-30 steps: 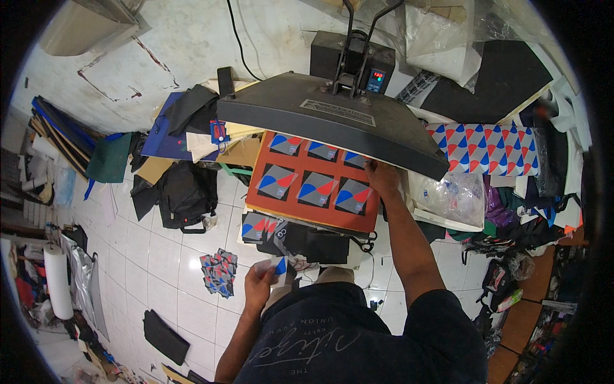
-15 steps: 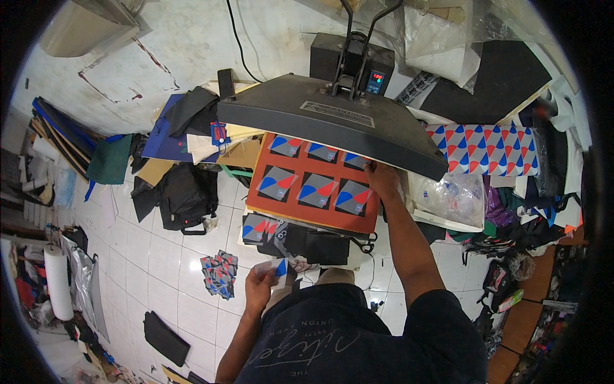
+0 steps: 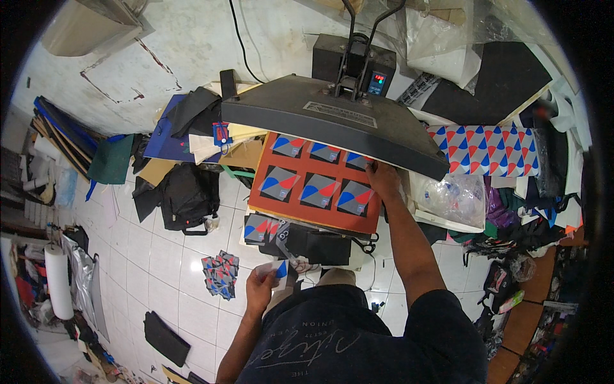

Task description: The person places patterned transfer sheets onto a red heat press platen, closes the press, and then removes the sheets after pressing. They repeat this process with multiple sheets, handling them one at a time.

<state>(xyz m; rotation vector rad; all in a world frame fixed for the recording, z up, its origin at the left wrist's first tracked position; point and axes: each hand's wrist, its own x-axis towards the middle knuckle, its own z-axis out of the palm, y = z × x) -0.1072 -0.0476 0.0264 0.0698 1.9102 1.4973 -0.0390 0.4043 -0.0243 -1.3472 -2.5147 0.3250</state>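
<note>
Head view: blue-printed sheet (image 3: 281,271) pinched by left hand (image 3: 260,286).
Right hand (image 3: 383,180) placed at printed patch (image 3: 356,160); grip can't be told.

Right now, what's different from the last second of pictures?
Only the whole view shifts very slightly; nothing visibly taken hold of or let go. Left hand keeps its small sheet; right hand stays at the back right patch on the red pad. Press lid remains raised, floor pile as it was.
</note>
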